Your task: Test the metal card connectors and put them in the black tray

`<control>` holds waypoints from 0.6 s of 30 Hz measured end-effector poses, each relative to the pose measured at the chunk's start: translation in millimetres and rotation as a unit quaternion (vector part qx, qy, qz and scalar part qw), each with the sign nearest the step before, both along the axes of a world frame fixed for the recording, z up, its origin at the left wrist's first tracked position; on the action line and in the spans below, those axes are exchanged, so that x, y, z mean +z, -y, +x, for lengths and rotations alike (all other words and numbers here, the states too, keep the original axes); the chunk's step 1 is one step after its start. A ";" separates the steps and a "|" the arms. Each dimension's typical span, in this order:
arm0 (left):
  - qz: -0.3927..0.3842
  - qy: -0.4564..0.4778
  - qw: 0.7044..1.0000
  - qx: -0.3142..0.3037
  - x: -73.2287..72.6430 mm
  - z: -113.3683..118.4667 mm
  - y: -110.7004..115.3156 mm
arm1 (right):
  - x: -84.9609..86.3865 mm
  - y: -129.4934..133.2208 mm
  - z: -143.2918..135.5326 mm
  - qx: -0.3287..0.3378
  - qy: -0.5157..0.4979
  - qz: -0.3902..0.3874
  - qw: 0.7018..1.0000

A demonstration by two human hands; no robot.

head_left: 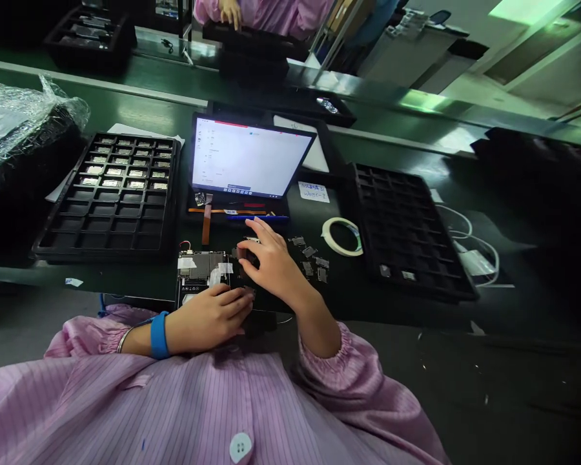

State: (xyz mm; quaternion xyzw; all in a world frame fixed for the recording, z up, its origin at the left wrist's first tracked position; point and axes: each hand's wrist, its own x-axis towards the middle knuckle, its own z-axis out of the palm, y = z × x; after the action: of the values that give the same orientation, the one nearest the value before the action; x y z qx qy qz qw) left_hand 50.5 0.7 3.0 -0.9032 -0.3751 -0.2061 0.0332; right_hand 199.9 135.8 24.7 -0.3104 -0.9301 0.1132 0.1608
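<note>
My left hand (214, 316), with a blue wrist band, lies at the table's front edge beside an opened device with an exposed circuit board (203, 266). Its fingers are pressed together and curled; what they hold, if anything, is hidden. My right hand (274, 261) hovers just right of the board, thumb and index finger apart over small dark parts that it partly covers. Several small metal-shielded modules (308, 252) lie loose to its right. An orange flat flex cable (206, 223) runs from the board up towards the laptop (249, 158).
A black compartment tray (148, 223) with several modules stands left, another black tray (416, 219) right. Between them are a tape roll (325, 237), a handwritten label (314, 192) and a blue pen (256, 218). A plastic-wrapped bundle (24, 123) sits far left. Another person's hand (230, 11) shows across the bench.
</note>
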 end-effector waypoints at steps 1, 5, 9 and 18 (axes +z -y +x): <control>-0.009 0.008 1.000 0.001 -0.9 0.3 -0.8 | 1.6 -0.5 2.7 -0.007 -0.009 0.016 1.000; -0.046 0.148 0.986 0.062 8.1 -2.8 1.2 | 14.5 14.8 15.1 -0.020 -0.067 0.078 0.995; -0.227 0.433 0.853 0.184 27.4 -8.4 3.2 | 25.0 55.1 17.1 0.041 -0.098 0.144 0.984; -0.445 0.507 0.723 0.146 40.0 -13.5 7.5 | 6.3 86.5 19.0 0.023 -0.208 -0.068 0.975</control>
State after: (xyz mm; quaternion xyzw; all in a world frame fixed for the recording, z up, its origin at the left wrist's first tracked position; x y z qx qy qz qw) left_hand 37.0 -6.7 43.0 -0.5084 -0.5119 -0.4353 -0.5385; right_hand 218.8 49.3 31.1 -0.2684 -0.8734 0.2416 0.3268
